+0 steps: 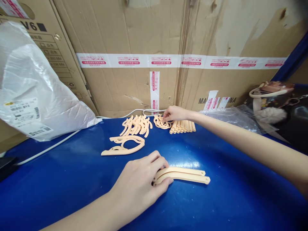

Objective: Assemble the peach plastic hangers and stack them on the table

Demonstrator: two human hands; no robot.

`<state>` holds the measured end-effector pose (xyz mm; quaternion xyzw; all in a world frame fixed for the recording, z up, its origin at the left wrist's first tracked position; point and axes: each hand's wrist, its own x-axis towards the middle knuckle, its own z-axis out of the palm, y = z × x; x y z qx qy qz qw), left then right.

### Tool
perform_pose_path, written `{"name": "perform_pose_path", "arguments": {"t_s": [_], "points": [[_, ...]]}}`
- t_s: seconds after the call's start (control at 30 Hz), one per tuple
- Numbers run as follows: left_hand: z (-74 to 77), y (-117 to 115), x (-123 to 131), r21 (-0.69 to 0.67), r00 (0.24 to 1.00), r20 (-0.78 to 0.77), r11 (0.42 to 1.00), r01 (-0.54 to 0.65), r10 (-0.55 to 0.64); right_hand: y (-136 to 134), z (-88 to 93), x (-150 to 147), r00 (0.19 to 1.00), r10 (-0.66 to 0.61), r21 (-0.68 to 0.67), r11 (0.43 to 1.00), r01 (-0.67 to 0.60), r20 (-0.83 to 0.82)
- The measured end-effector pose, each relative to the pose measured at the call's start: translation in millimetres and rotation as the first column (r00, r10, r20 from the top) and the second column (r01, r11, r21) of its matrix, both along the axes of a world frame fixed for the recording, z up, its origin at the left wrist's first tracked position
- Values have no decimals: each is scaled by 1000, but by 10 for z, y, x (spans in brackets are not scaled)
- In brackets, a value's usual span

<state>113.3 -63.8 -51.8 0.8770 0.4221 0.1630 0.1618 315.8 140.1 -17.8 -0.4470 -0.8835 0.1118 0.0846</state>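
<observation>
My left hand rests on the blue table, its fingers curled over one end of two stacked cream plastic curved strips. My right hand reaches to the back of the table, fingertips pinched into a small pile of cream curly pieces. Just right of that pile lies a row of straight cream sticks. A heap of curved cream pieces sits to the left, and two larger hook-shaped pieces lie in front of it.
Big cardboard boxes with printed tape wall off the back. A white plastic bag leans at the left, a white cable running beneath it. Clear plastic film and a handbag with a fur pompom sit at right.
</observation>
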Motion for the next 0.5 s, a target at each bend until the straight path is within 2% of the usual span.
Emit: {"name": "perform_pose_path", "arguments": {"t_s": [0.27,0.5], "points": [[-3,11,8,-7,1000,-12,1000,-8,8,36,11,32,984,50,-81,995,-65,-173],[20,-1,0,-57,999,-28,998,-24,22,-103,106,101,915,65,-99,989,-113,-399]]}}
